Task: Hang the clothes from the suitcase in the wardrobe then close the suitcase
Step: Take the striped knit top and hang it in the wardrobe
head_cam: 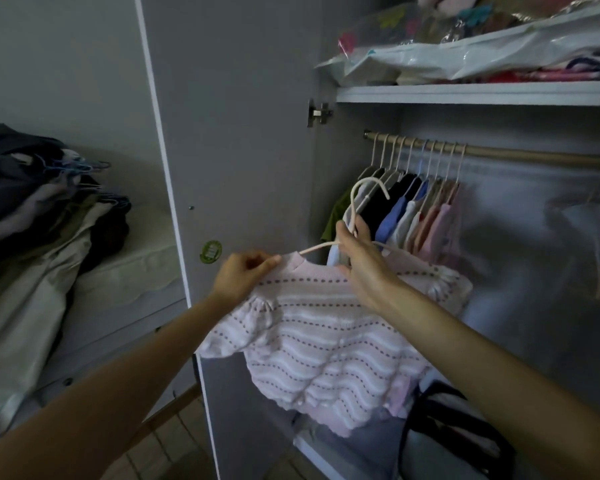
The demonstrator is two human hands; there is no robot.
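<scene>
- A person stands at an open wardrobe [243,133], both bare arms reaching forward.
- The right hand [361,261] grips a pale hanger [357,202] at the base of its hook, fingers curled round it.
- A pink and white knitted sweater [319,341] with wavy dotted stripes hangs from that hanger, in front of the wardrobe opening and below the rail.
- The left hand [243,275] pinches the sweater's left shoulder beside the neckline, where one hanger arm pokes out.
- Behind the hands, a wooden rail [516,154] carries a tight row of small hung clothes [409,216] in green, black, blue, white and pink, bunched at its left end.
- A shelf [482,93] above the rail holds plastic bags [482,50] of folded things.
- To the left, a heap of dark and pale clothes [39,230] lies on a bed.
- The suitcase is out of view.
</scene>
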